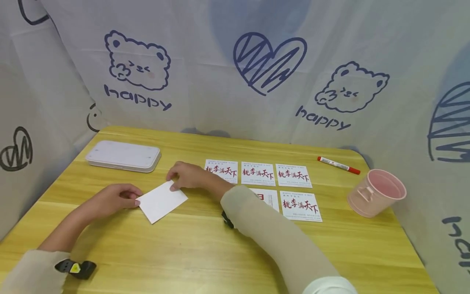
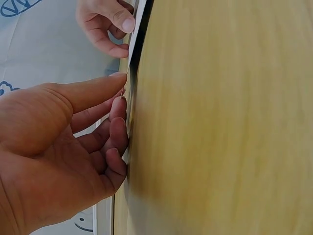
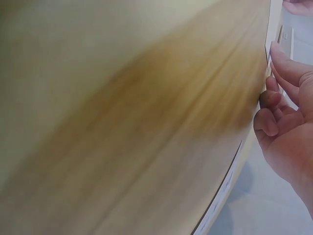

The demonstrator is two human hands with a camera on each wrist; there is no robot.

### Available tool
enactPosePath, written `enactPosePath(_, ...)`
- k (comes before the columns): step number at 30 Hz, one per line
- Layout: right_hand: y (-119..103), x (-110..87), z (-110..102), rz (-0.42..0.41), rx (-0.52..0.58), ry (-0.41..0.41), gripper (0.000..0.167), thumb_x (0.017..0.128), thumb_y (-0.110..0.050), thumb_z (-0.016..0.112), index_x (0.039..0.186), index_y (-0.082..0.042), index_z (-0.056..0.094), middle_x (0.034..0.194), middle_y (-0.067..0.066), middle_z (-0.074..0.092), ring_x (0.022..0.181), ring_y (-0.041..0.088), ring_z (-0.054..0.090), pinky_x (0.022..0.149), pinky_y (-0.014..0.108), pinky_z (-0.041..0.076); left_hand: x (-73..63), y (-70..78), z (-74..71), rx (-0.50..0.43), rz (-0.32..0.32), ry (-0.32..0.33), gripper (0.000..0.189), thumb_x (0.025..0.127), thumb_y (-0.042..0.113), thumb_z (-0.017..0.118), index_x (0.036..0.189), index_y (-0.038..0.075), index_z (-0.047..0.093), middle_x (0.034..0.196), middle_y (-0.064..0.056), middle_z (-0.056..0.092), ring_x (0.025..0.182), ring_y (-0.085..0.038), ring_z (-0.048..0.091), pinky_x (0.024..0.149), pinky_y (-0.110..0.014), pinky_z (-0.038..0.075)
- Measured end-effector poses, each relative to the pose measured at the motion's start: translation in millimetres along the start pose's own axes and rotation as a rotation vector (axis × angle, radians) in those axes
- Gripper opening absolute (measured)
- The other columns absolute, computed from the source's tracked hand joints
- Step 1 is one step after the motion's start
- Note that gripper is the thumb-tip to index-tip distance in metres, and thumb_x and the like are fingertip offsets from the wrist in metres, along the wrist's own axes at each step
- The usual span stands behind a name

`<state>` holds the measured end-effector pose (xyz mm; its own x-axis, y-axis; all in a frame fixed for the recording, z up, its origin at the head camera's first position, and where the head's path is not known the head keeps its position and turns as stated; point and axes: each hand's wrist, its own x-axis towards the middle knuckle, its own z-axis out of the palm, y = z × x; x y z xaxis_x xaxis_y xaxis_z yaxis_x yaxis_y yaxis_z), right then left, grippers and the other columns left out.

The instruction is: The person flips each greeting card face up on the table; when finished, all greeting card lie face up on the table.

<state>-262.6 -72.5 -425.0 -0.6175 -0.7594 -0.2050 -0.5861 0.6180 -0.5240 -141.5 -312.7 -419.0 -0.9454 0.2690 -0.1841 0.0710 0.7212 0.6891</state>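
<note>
A plain white card is held just above the table, its blank face up. My left hand pinches its left corner between thumb and fingers; the left wrist view shows this hand with the card's thin edge at the fingertips. At the card's far edge, my right hand pinches it too, and the same hand appears at the right of the right wrist view. Several printed cards with red characters lie in two rows beyond my right arm. One card is partly covered by the right sleeve.
A closed white case lies at the back left of the wooden table. To the right are a red-capped marker and a pink cup with a handle. A printed cloth hangs behind the table.
</note>
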Motion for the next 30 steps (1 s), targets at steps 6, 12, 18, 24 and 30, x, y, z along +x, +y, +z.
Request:
enactPosePath(6,0.7,0.1,-0.4,0.013,-0.027,0.014,0.033,0.093,-0.031,0.074,0.124,-0.022,0.069,0.118,-0.007,0.058,0.107,0.006,0.054,0.095,0.021,0.044,2.3,0.2,-1.3,-0.035,-0.022,-0.018,0.03,0.095,0.02,0.069,0.118,0.0,0.068,0.104,-0.007,0.065,0.093,-0.017,0.055,0.076,-0.021,0.046)
enactPosePath(12,0.5,-2.7,-2.1,-0.011,0.143,0.043,0.026,0.094,-0.019,0.072,0.12,-0.014,0.07,0.11,-0.003,0.067,0.101,0.008,0.058,0.088,0.018,0.045,1.0,0.7,-0.6,-0.085,-0.029,-0.011,0.031,0.095,0.018,0.069,0.118,-0.002,0.064,0.106,-0.009,0.065,0.093,-0.018,0.055,0.076,-0.022,0.047)
enactPosePath(18,1.4,-8.4,-3.4,-0.026,0.253,0.106,0.02,0.094,-0.015,0.072,0.113,-0.011,0.072,0.101,-0.001,0.067,0.092,0.008,0.058,0.079,0.015,0.045,-1.6,4.2,-1.6,-0.131,-0.026,-0.003,0.035,0.095,0.018,0.068,0.122,-0.003,0.061,0.113,-0.014,0.065,0.094,-0.018,0.058,0.078,-0.024,0.049)
enactPosePath(24,1.0,-21.6,-8.6,-0.006,0.317,0.165,0.014,0.096,-0.015,0.069,0.109,-0.011,0.071,0.099,-0.002,0.068,0.092,0.009,0.058,0.075,0.018,0.047,-1.3,10.4,-2.2,-0.199,-0.041,0.005,0.04,0.098,0.02,0.065,0.13,-0.003,0.057,0.124,-0.021,0.062,0.099,-0.021,0.063,0.078,-0.029,0.053)
enactPosePath(30,7.4,-45.4,-16.8,-0.03,0.395,0.206,0.012,0.097,-0.014,0.068,0.108,-0.011,0.07,0.1,0.0,0.068,0.092,0.01,0.059,0.075,0.02,0.049,-2.0,28.7,-1.8,-0.244,-0.026,0.021,0.043,0.1,0.023,0.064,0.133,-0.001,0.055,0.123,-0.018,0.064,0.102,-0.02,0.065,0.083,-0.033,0.053)
